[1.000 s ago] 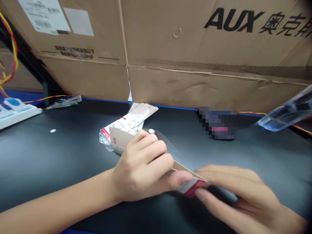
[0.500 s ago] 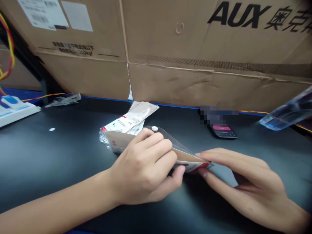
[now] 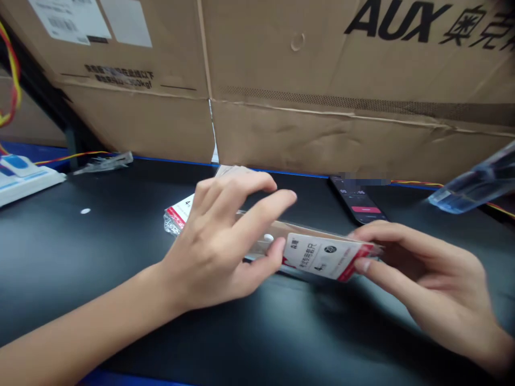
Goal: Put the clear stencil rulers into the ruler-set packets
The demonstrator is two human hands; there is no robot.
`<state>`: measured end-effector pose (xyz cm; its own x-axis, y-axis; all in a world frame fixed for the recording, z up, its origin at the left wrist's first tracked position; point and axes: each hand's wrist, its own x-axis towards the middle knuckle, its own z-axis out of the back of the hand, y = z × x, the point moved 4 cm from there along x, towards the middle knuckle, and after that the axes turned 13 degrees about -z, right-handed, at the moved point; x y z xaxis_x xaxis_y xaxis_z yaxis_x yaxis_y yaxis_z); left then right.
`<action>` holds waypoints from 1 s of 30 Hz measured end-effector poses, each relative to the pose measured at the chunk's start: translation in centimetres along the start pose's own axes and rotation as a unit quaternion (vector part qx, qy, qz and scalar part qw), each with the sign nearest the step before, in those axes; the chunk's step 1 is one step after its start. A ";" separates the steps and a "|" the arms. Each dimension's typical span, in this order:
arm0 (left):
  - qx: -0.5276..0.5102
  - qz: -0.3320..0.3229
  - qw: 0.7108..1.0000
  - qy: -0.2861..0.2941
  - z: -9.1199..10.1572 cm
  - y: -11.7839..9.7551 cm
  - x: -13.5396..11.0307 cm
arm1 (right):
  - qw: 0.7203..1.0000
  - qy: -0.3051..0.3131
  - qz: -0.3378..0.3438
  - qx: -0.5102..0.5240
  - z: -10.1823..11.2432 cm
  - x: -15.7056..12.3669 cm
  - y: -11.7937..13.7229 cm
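Note:
A flat, clear plastic ruler-set pouch (image 3: pixel 322 257) carries a white and red printed card and a white snap button. My right hand (image 3: pixel 426 279) pinches its right end between thumb and fingers, holding it tilted above the black table. Over the pouch's left part is my left hand (image 3: pixel 225 241), fingers spread and apart from it. The left thumb tip is beside the snap button, maybe touching the pouch. Behind the left hand lies a stack of similar ruler-set packs (image 3: pixel 179 210), mostly hidden.
Behind the black table (image 3: pixel 80 268) stands a large cardboard box (image 3: pixel 261 64). A phone (image 3: pixel 356 198) lies past my right hand, and a clear plastic bottle (image 3: pixel 470 182) is at right. At left are a power strip (image 3: pixel 28 182), crumpled plastic (image 3: pixel 107 162) and a small white disc (image 3: pixel 85 211).
The pouch has turned its printed face towards me and moved right with my right hand. My left hand's fingers have lifted and spread from their closed grip on it.

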<state>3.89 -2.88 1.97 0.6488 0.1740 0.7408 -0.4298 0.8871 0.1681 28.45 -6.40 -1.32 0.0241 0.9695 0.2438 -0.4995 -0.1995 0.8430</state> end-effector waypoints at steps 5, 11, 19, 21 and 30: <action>-0.081 0.023 0.992 0.090 -1.6 0.9 -0.7 | 0.976 0.073 -0.138 0.155 -0.3 0.4 -1.6; -0.155 0.047 0.976 0.143 -3.1 0.9 -1.6 | 0.960 0.089 -0.189 0.185 -0.5 1.1 -2.9; -0.346 0.106 0.914 0.185 -3.6 0.1 -1.6 | 0.973 0.065 -0.194 0.106 -0.3 1.3 -3.4; -0.420 0.162 0.874 0.182 -3.9 0.1 -1.6 | 0.974 0.054 -0.200 0.094 -0.1 1.3 -3.2; -0.684 0.360 0.582 0.253 -5.8 -1.0 -2.9 | 0.986 0.042 -0.148 0.062 -0.4 1.5 -2.0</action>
<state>6.07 -1.76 -4.07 0.8601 0.5081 -0.0448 -0.0269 -0.0424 -0.9987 29.19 -4.46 -2.83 0.0790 0.9952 -0.0573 -0.3707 0.0827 0.9251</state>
